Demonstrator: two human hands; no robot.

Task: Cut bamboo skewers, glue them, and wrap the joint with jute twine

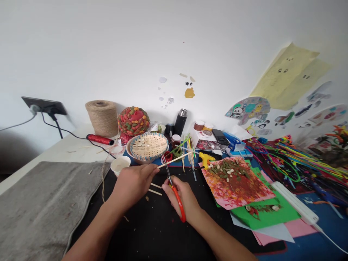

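Note:
My left hand (135, 182) pinches a thin wooden stick (178, 158) that points up and to the right. In my right hand (182, 197) is a pair of scissors (179, 203) with orange handles. The scissor blades point up and away from me, crossing the stick just beyond my left fingertips. Whether the blades press on the stick I cannot tell. Short stick pieces (154, 191) lie on the black mat (152, 232) between my hands. A white paper cup (120, 164) stands just behind my left hand.
A woven basket (149, 145), a twine spool (102, 117) and a black thermos (180, 122) stand along the back. To the right are a yellow glue gun (206, 159), a painted sheet (239, 183) and a white power strip (295, 203). A grey cloth (46, 206) covers the left.

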